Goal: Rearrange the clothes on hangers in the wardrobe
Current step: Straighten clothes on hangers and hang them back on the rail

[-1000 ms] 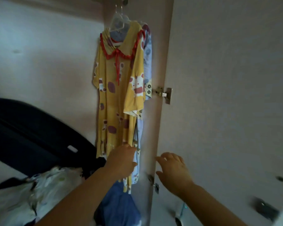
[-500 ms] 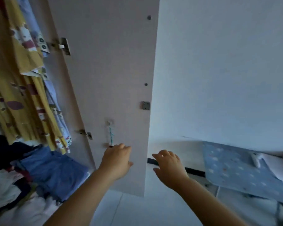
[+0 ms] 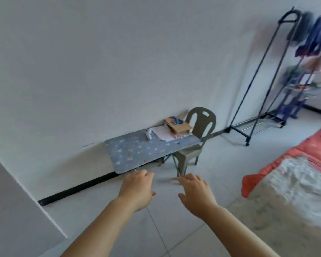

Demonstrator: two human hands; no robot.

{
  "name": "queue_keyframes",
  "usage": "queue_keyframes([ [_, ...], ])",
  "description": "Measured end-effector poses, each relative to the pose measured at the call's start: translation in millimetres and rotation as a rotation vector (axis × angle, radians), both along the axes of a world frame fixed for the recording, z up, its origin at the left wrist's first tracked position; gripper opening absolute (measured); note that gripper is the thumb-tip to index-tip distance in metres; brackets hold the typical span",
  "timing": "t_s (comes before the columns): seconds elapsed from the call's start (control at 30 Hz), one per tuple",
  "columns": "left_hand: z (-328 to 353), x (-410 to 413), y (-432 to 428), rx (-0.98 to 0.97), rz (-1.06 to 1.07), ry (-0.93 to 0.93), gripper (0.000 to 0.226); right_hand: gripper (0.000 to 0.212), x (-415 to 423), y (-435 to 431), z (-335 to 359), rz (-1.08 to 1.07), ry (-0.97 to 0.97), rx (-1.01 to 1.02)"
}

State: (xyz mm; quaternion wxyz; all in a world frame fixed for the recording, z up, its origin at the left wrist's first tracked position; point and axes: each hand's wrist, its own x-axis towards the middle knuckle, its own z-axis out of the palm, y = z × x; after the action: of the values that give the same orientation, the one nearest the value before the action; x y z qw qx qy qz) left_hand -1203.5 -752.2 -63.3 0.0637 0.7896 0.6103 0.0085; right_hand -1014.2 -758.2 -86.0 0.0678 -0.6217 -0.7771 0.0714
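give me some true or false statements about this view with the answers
1. Both the left hand and the right hand hold nothing. True.
2. A grey plastic chair stands at the far end of the patterned table. True.
3. The table top is bare. False: books and papers lie on its far end.
4. A yellow dress hangs in view. False: only blurred garments on a metal rack show.
5. The bedding at the right is green. False: the bedding is orange-red and white.
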Motion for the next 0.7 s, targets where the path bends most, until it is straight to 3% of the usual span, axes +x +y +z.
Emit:
queue_keyframes([
  [0.43, -9, 399, -39, -0.056, -0.436, -0.029, 0.059, 0.047, 369, -120, 5, -0.461, 0.045, -0.029],
  [0.7, -19, 549, -43, -0.120, -0.600, 0.007, 0.056, 0.047, 504, -148, -15, -0.634, 0.040, -0.093],
])
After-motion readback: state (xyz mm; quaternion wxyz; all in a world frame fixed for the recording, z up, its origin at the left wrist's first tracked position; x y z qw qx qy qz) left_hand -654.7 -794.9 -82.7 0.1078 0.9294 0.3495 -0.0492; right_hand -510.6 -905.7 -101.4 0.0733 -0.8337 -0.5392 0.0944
